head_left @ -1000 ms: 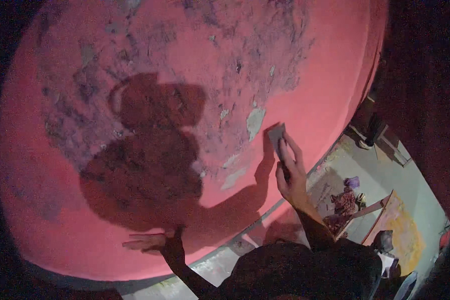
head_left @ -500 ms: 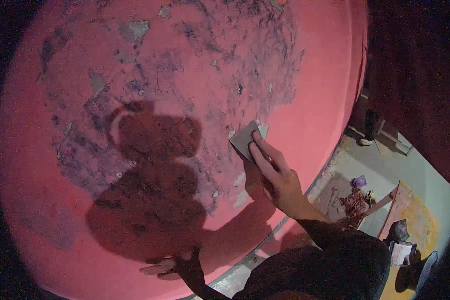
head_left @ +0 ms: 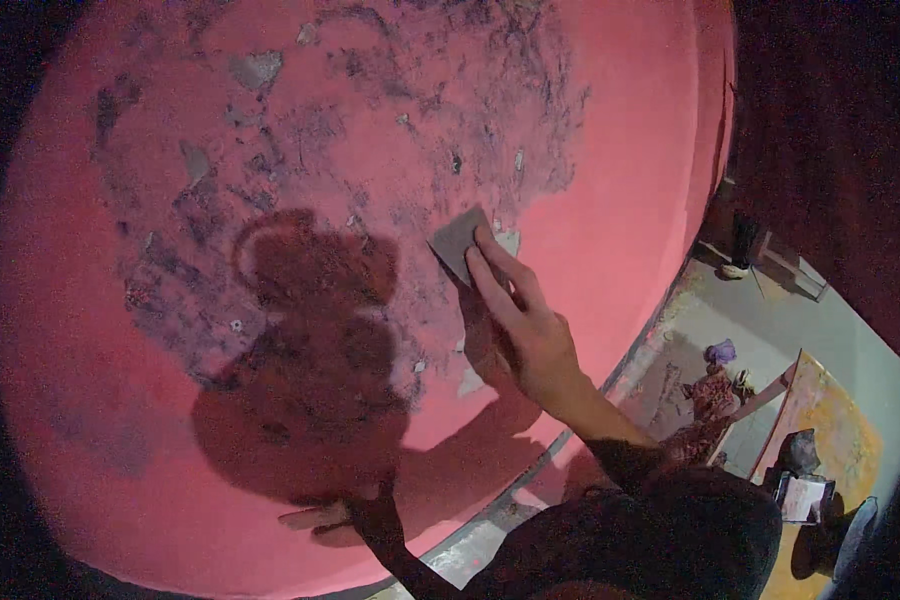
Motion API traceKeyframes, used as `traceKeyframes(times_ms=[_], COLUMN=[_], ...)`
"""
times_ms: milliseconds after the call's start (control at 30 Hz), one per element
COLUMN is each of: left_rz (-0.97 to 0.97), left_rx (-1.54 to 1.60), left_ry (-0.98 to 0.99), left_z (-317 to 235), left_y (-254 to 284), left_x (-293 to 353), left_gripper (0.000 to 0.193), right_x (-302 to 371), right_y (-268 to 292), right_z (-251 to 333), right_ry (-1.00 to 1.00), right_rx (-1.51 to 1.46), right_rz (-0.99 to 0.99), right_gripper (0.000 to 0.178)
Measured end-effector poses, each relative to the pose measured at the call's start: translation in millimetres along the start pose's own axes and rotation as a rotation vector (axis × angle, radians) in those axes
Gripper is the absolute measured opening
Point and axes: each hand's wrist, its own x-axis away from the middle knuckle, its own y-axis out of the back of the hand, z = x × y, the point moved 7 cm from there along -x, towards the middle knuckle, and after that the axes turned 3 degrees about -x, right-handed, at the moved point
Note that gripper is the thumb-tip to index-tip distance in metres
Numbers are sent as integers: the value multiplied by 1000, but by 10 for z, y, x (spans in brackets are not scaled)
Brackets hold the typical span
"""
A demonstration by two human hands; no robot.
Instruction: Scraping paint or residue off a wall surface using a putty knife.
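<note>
My right hand (head_left: 530, 335) presses a flat square of grey sandpaper (head_left: 457, 245) against a large round pink surface (head_left: 610, 270). Its fingers lie over the lower right edge of the square, beside a pale bare patch (head_left: 507, 243). Dark purplish smears and small grey chips cover the middle of the pink surface. Low on the same surface, my left hand (head_left: 342, 516) rests with fingers spread, holding nothing. A broad shadow (head_left: 310, 370) of my head and body falls between the two hands.
Beyond the right rim lies a pale floor with a crumpled purple thing (head_left: 721, 351) and a reddish heap (head_left: 712, 392). A yellow-stained board (head_left: 830, 410) at the lower right carries a dark lump (head_left: 799, 452) and a small box (head_left: 803, 500). Dark drapery hangs at the right.
My right hand and the sandpaper have moved up and left across the pink surface. The view has shifted slightly. My left hand stays spread on the surface.
</note>
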Motion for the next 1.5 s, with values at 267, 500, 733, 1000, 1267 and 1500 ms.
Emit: traceKeyframes(times_ms=[267,500,733,1000,1267,1500], left_rz=[-11,-427,-420,218,67,208], left_rx=[16,168,15,-98,-10,123], left_ry=[-113,-347,-65,-300,-267,-161], left_z=[-52,-39,855,49,547,-1], left_y=[15,94,-631,-135,-389,4], left_x=[22,115,-373,26,-191,108], left_gripper=[97,103,106,110,92,90], right_x=[34,123,146,109,8,153], right_y=[13,-79,-62,-20,58,-72], right_z=[-11,12,102,89,126,50], right_ry=[-27,-78,-105,-34,-13,-76], right_rx=[-49,-29,-99,-69,-130,-216], right_rz=[-31,-21,-19,-111,-179,-130], right_gripper=[74,73,68,65,67,68])
